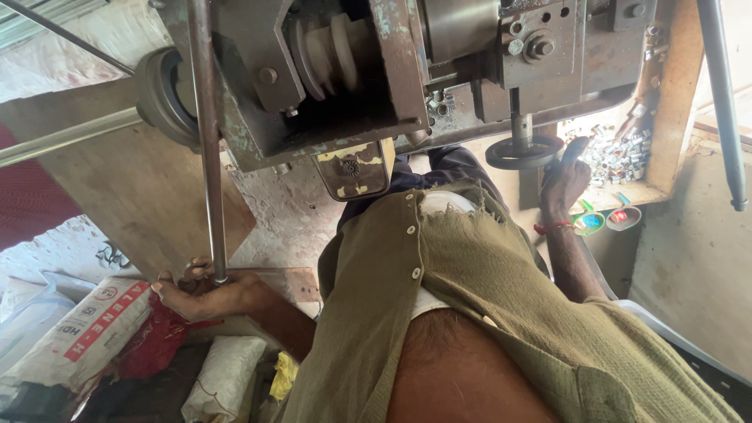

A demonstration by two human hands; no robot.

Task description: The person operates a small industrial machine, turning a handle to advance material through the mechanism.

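1. Left hand [205, 290] closed around the bottom end of a long metal rod [205, 133], low left of frame.
2. Rod runs upright, up past the machine [376, 70].
3. Right hand [562, 182] rests fingers on the black handwheel [521, 150]; grip not clear.
4. Pile of small metal parts [623, 153] just beside it in a wooden tray.
5. Sacks [86, 329] below the left hand.

Shirt [501, 313]: olive green, plain weave, pale round buttons, white lining at the frayed tear. Wrist thread [551, 228]: red. Machine body [376, 70]: grey-green, worn paint, rust-brown patches. Handwheel [522, 152]: black. Rod [210, 157]: dull grey steel. Sack [82, 333]: white with red lettering band. Cloth [157, 341] beside it: red. Small fittings [623, 153] far right: silvery. Rag [283, 376]: yellow.
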